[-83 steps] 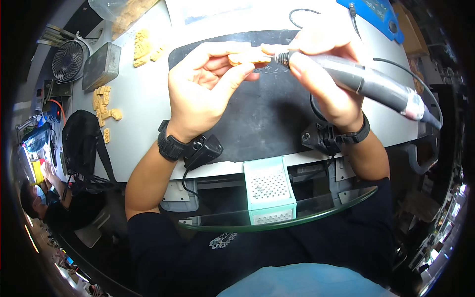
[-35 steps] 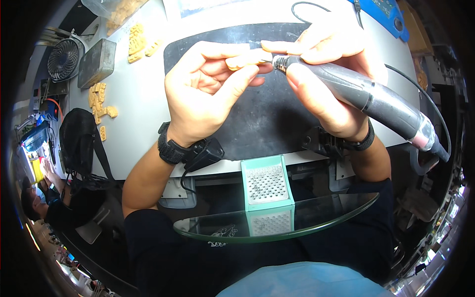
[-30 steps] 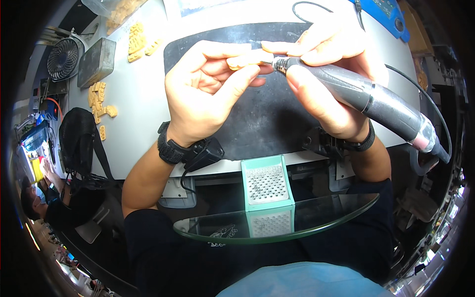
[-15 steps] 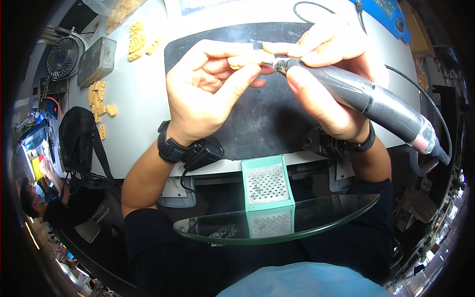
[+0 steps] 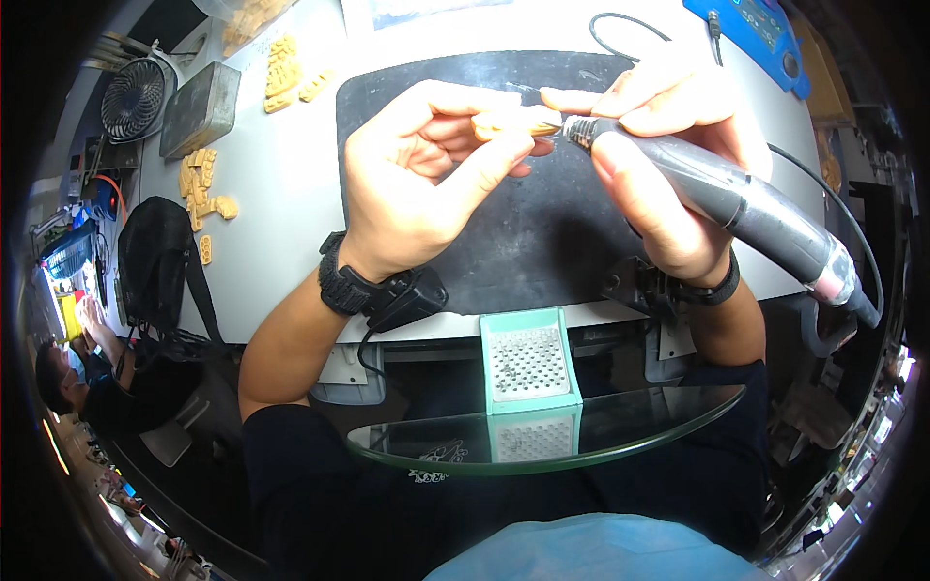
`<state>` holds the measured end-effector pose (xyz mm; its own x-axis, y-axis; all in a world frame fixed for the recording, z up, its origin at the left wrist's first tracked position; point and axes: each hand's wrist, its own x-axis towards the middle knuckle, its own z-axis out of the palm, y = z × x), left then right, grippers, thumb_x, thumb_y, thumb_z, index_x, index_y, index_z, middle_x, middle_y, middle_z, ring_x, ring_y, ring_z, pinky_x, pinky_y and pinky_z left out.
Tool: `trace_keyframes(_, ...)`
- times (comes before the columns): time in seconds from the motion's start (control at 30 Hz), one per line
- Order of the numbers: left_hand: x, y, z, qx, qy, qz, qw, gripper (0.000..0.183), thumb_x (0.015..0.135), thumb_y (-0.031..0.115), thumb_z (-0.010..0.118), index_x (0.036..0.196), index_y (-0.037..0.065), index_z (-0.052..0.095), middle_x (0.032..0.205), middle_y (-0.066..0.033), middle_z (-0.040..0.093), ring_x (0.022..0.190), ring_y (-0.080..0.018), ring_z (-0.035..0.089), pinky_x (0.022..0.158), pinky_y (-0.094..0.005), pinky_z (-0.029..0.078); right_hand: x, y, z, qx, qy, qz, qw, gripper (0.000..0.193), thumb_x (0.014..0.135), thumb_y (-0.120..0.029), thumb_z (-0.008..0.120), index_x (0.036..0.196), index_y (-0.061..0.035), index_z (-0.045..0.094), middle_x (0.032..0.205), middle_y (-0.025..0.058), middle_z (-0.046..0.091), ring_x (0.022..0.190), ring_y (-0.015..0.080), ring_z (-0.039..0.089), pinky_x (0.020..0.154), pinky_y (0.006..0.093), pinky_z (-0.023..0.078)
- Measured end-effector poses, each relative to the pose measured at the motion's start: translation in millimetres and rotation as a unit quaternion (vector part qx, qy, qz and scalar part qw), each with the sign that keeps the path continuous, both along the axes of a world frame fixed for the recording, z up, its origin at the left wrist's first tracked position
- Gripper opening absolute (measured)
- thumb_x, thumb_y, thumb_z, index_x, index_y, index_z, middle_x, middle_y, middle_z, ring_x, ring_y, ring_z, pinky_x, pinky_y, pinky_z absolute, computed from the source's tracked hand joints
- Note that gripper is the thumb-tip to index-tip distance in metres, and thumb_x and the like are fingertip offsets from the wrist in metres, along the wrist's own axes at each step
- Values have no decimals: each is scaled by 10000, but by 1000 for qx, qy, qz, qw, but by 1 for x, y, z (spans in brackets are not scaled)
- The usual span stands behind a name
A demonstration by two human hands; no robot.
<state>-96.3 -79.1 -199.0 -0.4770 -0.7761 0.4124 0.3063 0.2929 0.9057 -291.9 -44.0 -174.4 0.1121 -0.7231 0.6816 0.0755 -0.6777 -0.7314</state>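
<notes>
My left hand (image 5: 402, 189) pinches a small tan-yellow moulded piece (image 5: 511, 121) between thumb and fingers above the black mat (image 5: 523, 232). My right hand (image 5: 678, 145) is closed round a dark grey rotary handpiece (image 5: 775, 215), held like a pen. Its narrow front end points left and meets the right end of the piece; whether the bit touches it I cannot tell. A cord leaves the handpiece's back end. Both wrists wear black straps with small black devices.
Further tan pieces (image 5: 201, 186) lie on the white table at left, near a metal box (image 5: 201, 111), a fan (image 5: 134, 100) and a black bag (image 5: 155, 261). A blue control unit (image 5: 756, 39) stands back right. A green-framed perforated tray (image 5: 528, 360) and glass pane (image 5: 639, 426) are near me. Another person sits far left.
The view has shifted slightly, so table things sit a little further right. Both hands, the piece and the handpiece have moved slightly right together; both grips stay the same.
</notes>
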Motion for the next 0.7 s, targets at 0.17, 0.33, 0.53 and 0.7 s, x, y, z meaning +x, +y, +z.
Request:
trace_keyframes(0.17,1,-2,-1,0,-12,13,1000,241,873,-59,603,1100,-90,527,1025,-236,664,931,-266,686,760,-303,581,-6,-2,5,31,-5,10,999,179,825,73,551,982,-10,526,893,110,522,798,163,561,877,499,532)
trace_keyframes(0.33,-1,-2,-2,10,0,23,1000,252,873,-67,595,1113,-93,522,1042,-241,659,930,-278,686,745,-304,581,-10,0,5,57,-47,-13,997,268,808,68,666,1018,-8,517,935,95,626,852,153,635,768,276,516)
trace_keyframes(0.53,-2,-3,-3,-19,-19,33,999,232,889,-66,567,1113,-81,509,1032,-255,658,878,-299,695,684,-307,587,-8,0,3,55,-102,-11,993,267,804,54,689,1017,0,538,927,94,635,858,149,641,783,272,518)
trace_keyframes(0.7,-2,-3,-4,-16,-19,35,999,227,892,-60,567,1111,-79,513,1033,-256,658,880,-295,695,682,-305,586,-12,1,2,68,-69,-45,994,244,794,52,703,998,9,576,924,97,648,855,142,647,774,267,522)
